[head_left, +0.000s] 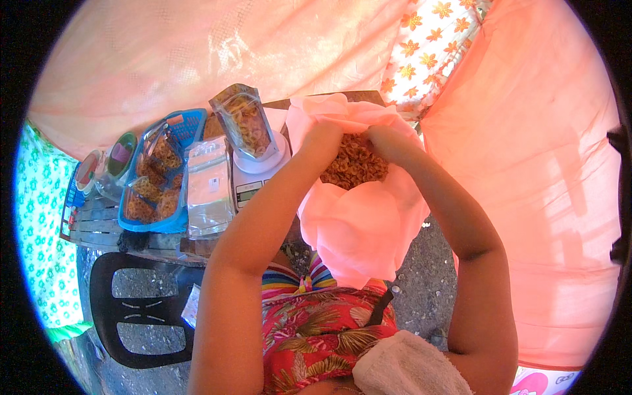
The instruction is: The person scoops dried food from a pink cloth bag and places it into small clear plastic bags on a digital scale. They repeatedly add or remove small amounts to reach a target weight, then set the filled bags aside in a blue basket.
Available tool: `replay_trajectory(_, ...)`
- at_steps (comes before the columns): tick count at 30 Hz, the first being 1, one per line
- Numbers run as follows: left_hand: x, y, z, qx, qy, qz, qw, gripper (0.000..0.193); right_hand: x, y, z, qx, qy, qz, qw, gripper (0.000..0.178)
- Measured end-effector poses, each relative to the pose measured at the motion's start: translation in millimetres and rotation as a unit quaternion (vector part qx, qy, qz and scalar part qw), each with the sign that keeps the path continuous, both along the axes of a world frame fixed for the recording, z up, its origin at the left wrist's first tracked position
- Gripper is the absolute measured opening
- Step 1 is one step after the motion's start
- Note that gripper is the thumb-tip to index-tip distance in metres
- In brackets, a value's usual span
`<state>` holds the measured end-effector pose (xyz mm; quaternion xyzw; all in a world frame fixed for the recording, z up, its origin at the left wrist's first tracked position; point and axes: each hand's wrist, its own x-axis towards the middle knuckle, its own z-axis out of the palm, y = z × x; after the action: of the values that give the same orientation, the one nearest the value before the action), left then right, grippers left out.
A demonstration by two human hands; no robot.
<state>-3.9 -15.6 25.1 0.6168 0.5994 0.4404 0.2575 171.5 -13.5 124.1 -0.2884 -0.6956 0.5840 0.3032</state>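
Note:
Brown, crisp-looking snack pieces (354, 164) lie heaped inside a thin pink sheet (359, 214), which spreads around them and hangs over the table's front edge. I cannot tell whether the sheet is plastic or cloth. My left hand (322, 139) is closed on its far edge, at the upper left of the heap. Closed on the same edge at the upper right is my right hand (388, 141). Both sets of fingertips are partly hidden by the sheet's folds. Just left of my left forearm, a clear-fronted pouch (243, 125) of snack pieces stands on a white kitchen scale (268, 161).
Left of the scale lies a stack of flat clear pouches (209, 191). Beyond it, a blue plastic basket (172, 222) holds several filled packs, with lidded tubs (122, 153) farther left. A black chair (105, 309) stands at lower left. Pink sheeting (526, 197) hangs close at right.

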Motion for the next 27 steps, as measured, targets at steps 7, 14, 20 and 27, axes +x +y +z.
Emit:
replay_trajectory(7, -9.5, 6.2, 13.2, 0.037, 0.348, -0.021, 0.936, 0.019, 5.9, 12.7, -9.4, 0.248, -0.088, 0.033, 0.964, 0.017)
replay_trajectory(14, -12.4, -15.0, 54.7, -0.066, 0.034, -0.107, 0.991, 0.015, 20.6, 46.7, -1.5, 0.173, -0.324, 0.059, 0.928, 0.013)
replay_trajectory(20, -15.2, -22.4, 56.1, -0.117, -0.172, -0.136, 0.969, 0.017, 19.6, 46.4, -10.4, 0.086, -0.185, 0.067, 0.977, 0.012)
replay_trajectory(27, -18.4, -34.0, 63.0, -0.111, -0.295, -0.118, 0.941, 0.018, 7.9, 33.3, -1.0, 0.025, -0.119, 0.042, 0.992, 0.018)
